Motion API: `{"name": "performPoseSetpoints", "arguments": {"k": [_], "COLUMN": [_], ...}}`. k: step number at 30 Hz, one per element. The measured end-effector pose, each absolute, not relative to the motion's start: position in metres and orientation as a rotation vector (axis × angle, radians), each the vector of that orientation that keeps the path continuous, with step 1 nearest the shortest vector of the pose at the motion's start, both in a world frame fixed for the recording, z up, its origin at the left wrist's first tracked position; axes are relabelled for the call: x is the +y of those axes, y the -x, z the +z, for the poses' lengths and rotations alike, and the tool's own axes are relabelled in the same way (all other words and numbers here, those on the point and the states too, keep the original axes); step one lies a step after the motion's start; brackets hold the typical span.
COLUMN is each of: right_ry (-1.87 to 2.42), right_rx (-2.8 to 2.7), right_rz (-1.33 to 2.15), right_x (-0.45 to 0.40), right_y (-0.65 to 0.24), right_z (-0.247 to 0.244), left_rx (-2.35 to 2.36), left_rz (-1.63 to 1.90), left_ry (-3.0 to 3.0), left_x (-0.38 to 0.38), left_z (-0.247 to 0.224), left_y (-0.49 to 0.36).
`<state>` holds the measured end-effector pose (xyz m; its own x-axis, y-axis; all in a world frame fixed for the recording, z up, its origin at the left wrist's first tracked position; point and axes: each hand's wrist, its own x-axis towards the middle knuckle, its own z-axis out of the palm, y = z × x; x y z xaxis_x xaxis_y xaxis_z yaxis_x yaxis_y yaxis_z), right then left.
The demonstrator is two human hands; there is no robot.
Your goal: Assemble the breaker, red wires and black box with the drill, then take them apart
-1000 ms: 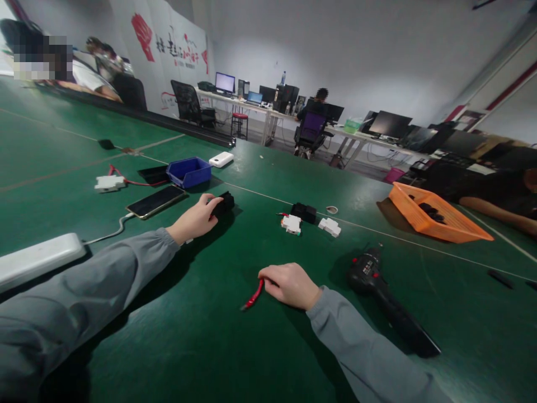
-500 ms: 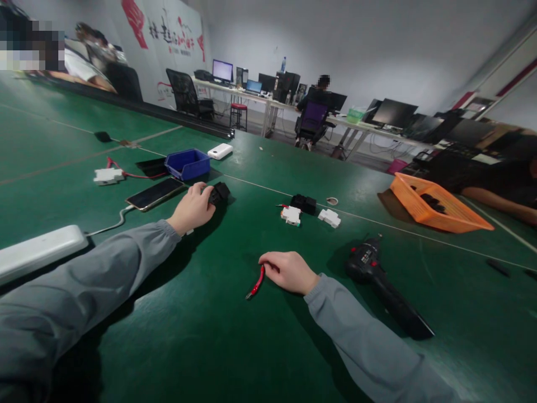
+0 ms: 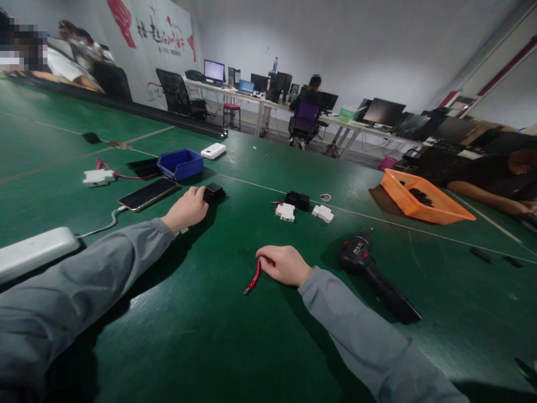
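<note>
Right hand [image 3: 285,265] grip pinches red wire [image 3: 254,277] over bench [image 3: 188,341], lower end unattached; left hand [image 3: 187,208] touches black block [image 3: 214,193], closure can't tell; far-left white module [image 3: 99,177] looks wired already.

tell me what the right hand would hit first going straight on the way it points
The right hand would probably meet the left hand first, perhaps the black block it touches; one view leaves depth and exact heading unclear.

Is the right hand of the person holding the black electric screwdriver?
No, the right hand holds a short red wire, while the black electric screwdriver lies on the green table.
</note>
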<state>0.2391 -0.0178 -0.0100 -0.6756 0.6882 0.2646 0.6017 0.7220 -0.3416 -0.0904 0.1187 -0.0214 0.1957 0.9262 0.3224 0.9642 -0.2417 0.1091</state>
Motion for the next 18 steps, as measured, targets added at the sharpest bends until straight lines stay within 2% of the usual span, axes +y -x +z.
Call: {"name": "performPoseSetpoints", "arguments": {"k": [6, 11, 18], "right_ry": [1.306, 1.617, 1.569], "right_rx": [-2.26, -2.167, -2.263], "right_rz": [-0.075, 0.021, 0.054], "right_x": [0.019, 0.044, 0.044], "right_y": [-0.278, -0.31, -0.31], "right_z": [-0.013, -0.027, -0.032], "left_rx": [-1.601, -1.529, -1.501], "left_rz": [-0.53, -0.506, -0.453], "left_ry": [2.494, 2.578, 2.609], "left_x": [0.124, 0.131, 0.133], "left_z": [-0.025, -0.031, -0.037], "left_y": [0.094, 0.096, 0.098]}}
